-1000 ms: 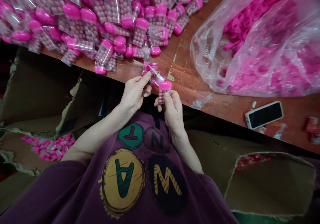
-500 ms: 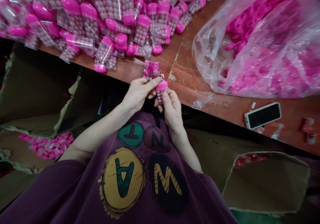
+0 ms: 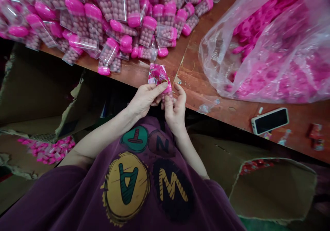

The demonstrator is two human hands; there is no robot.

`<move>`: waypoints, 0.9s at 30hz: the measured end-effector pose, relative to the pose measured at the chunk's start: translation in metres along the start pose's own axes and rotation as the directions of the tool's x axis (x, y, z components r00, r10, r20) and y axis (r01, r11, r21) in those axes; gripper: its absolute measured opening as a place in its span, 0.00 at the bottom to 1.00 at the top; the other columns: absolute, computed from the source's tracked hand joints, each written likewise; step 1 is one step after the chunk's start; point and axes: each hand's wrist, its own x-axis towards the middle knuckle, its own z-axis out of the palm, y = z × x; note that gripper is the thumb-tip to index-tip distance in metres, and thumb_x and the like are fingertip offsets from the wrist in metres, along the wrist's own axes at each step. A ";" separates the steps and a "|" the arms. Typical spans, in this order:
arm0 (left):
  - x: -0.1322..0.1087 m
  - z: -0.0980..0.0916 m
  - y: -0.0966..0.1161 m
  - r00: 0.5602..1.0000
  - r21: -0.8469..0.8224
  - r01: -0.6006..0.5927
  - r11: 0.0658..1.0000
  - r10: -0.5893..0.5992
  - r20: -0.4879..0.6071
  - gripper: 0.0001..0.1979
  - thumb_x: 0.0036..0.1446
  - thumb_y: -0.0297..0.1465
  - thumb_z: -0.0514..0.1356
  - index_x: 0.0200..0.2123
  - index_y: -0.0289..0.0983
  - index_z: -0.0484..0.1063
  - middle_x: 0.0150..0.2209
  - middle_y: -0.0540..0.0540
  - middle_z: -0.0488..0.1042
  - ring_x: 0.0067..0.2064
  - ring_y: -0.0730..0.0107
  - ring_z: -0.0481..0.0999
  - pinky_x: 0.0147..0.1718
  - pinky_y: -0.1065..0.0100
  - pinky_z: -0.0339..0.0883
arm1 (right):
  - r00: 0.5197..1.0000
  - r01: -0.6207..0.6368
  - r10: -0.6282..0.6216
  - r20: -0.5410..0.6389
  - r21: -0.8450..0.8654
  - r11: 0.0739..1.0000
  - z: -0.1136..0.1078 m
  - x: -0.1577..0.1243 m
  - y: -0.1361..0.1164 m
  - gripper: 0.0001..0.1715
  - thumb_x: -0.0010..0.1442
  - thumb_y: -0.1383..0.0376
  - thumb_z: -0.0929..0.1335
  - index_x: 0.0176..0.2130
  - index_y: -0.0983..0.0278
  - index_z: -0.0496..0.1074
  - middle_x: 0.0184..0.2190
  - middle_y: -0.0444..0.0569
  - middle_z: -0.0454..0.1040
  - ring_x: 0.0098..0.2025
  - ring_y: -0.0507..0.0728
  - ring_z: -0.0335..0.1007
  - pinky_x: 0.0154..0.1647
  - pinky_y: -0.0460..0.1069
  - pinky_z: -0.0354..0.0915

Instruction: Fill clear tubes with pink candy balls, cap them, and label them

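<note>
Near the table's front edge, my left hand (image 3: 146, 96) pinches a pink printed packet (image 3: 157, 73) against a small clear container (image 3: 167, 92) of pink balls. My right hand (image 3: 176, 110) is closed on the container's lower end from the other side, its index finger raised and curled. The packet lies over the container's pink cap, which is partly hidden by it and my left thumb. Behind my hands, many similar containers (image 3: 148, 31) are heaped on the table.
A clear bag (image 3: 273, 62) of pink plastic parts lies at the right on the wooden table (image 3: 196, 69). A phone (image 3: 270, 121) rests near the front edge. Open cardboard boxes (image 3: 273, 189) stand below, one at left holding pink pieces (image 3: 50, 150).
The packet has shifted right, over the container's cap. My right index finger has lifted off the container, and the right thumb has moved slightly.
</note>
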 end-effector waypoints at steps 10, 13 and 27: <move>-0.004 -0.008 0.000 0.995 0.027 0.018 0.999 -0.021 0.094 0.26 0.57 0.48 0.74 0.24 0.33 0.72 0.20 0.48 0.70 0.20 0.81 0.64 0.19 0.75 0.50 | 0.973 -0.203 0.178 0.149 0.177 0.963 0.002 0.008 -0.010 0.33 0.65 0.43 0.71 0.65 0.46 0.66 0.30 0.40 0.69 0.23 0.50 0.61 0.18 0.46 0.59; -0.004 -0.009 0.002 0.997 -0.015 0.011 1.000 -0.010 0.077 0.23 0.56 0.46 0.76 0.27 0.33 0.74 0.22 0.49 0.70 0.21 0.81 0.65 0.20 0.75 0.51 | 0.991 -0.129 0.122 0.056 0.137 0.982 0.006 0.007 -0.007 0.29 0.64 0.44 0.74 0.59 0.49 0.68 0.32 0.40 0.71 0.26 0.49 0.65 0.23 0.46 0.65; -0.001 -0.016 -0.002 1.000 -0.049 -0.014 0.999 0.016 0.025 0.27 0.55 0.48 0.75 0.25 0.33 0.71 0.19 0.51 0.66 0.18 0.82 0.62 0.18 0.75 0.47 | 0.961 -0.083 0.060 0.269 0.074 0.994 -0.003 0.004 0.005 0.40 0.68 0.46 0.70 0.70 0.45 0.51 0.27 0.36 0.68 0.16 0.48 0.53 0.16 0.47 0.55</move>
